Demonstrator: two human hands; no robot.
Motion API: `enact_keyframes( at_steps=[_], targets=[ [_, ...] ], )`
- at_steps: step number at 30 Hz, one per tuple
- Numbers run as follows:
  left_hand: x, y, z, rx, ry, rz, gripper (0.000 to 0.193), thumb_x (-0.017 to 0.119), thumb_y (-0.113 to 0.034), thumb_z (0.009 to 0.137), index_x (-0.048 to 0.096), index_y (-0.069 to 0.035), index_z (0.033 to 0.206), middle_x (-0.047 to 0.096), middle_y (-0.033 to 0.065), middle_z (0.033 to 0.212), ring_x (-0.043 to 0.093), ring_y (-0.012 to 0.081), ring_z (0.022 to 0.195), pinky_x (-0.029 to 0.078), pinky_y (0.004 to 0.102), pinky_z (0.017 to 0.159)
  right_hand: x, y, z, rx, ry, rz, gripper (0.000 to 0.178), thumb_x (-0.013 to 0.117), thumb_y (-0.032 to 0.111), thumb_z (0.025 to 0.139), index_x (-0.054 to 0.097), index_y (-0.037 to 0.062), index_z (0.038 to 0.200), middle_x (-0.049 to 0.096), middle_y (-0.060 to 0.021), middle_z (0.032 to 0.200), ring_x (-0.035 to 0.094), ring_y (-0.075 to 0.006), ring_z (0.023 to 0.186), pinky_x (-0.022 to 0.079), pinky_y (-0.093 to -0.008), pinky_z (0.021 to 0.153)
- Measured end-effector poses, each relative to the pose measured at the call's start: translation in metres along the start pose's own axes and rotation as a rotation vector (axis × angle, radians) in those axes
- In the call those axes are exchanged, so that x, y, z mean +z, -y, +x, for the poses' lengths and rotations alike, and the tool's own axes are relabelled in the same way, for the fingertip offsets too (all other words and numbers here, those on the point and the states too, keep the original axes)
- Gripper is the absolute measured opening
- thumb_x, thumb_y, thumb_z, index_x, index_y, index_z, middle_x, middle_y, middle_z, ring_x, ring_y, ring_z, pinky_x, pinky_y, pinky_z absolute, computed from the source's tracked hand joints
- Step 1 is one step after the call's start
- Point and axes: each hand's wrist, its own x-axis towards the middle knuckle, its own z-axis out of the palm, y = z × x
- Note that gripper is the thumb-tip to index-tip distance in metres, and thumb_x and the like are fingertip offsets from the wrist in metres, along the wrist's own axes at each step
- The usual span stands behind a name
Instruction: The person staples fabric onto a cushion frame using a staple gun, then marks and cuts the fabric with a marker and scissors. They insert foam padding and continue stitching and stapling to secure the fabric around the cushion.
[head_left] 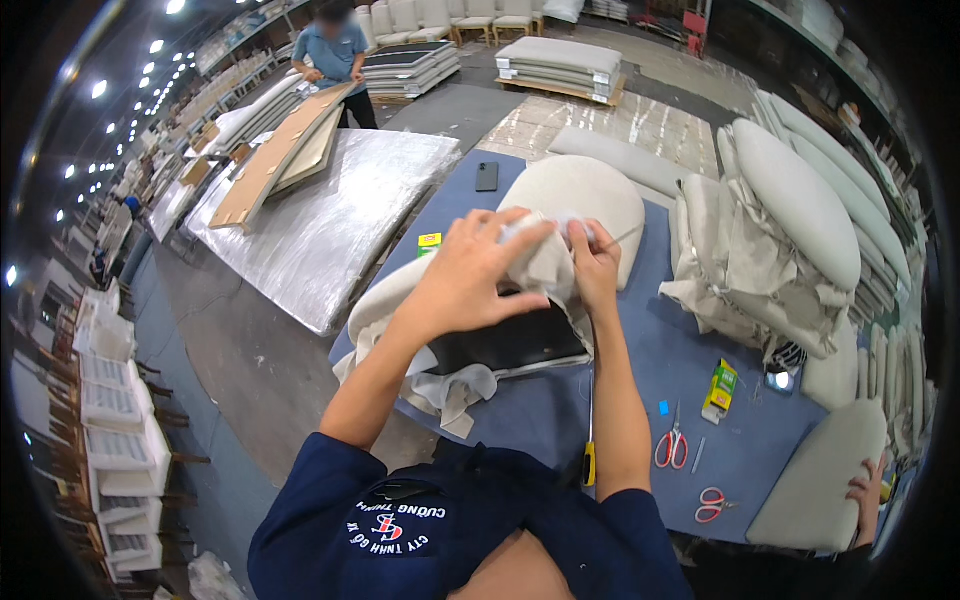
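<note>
A cushion panel in light beige fabric (385, 303), with a black underside (500, 338), lies on the blue-covered table in front of me. Its loose fabric edge (545, 262) is raised between my hands. My left hand (475, 275) reaches over the panel with thumb and fingers apart, fingertips at the raised fabric. On the other side, my right hand (597, 265) pinches that fabric edge near some thin white material. A loose fabric flap (455, 392) hangs at the panel's near side. Behind my hands lies a rounded beige cushion (580, 195).
Two red-handled scissors (671, 448), a yellow-green box (720, 390) and a yellow-handled tool (589, 463) lie on the table (640, 340). A phone (487, 177) is at the far edge. Cushions (800, 205) are stacked right; another person's hand (868, 495) holds a panel (825, 480).
</note>
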Motion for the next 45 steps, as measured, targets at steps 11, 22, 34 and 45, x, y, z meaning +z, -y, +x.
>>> enact_keyframes(
  at_steps=[11,22,34,45],
  targets=[
    [0.01,0.004,-0.015,-0.015,-0.167,0.141,0.07,0.091,-0.035,0.069,0.055,-0.004,0.121,0.057,0.0171,0.14,0.057,0.0375,0.116,0.045,0.048,0.093,0.021,-0.002,0.007,-0.02,-0.005,0.01,0.023,0.066,0.025,0.104,0.07,0.0034,0.095,0.071,-0.0001,0.08,0.05,-0.003,0.065,0.042,-0.0219,0.06],
    [0.014,0.004,-0.021,0.128,-0.221,0.127,0.025,0.077,-0.007,0.074,0.061,-0.005,0.092,0.058,0.0145,0.143,0.06,0.035,0.117,0.046,0.045,0.086,0.017,-0.005,0.007,-0.048,0.012,-0.018,0.025,0.065,0.024,0.104,0.069,0.0029,0.091,0.067,0.0025,0.076,0.046,-0.0013,0.061,0.037,-0.0215,0.055],
    [-0.018,-0.024,-0.005,0.221,-0.061,-0.055,0.008,0.068,-0.001,0.084,0.061,0.0,0.085,0.062,0.012,0.095,0.06,0.0286,0.083,0.049,0.0355,0.073,0.033,-0.023,0.022,0.006,0.112,0.201,0.017,0.068,0.022,0.102,0.072,0.0068,0.096,0.067,0.0015,0.074,0.049,-0.0027,0.061,0.039,-0.0219,0.056],
    [-0.027,0.025,-0.055,-0.065,-0.248,-0.7,0.019,0.056,-0.003,0.095,0.054,0.004,0.077,0.064,0.0135,0.104,0.056,0.0197,0.093,0.044,0.0305,0.084,0.038,0.057,-0.096,-0.081,0.128,0.214,0.009,0.077,0.008,0.093,0.072,0.0007,0.096,0.064,-0.0019,0.094,0.056,-0.0056,0.076,0.045,-0.0215,0.064]
  ],
)
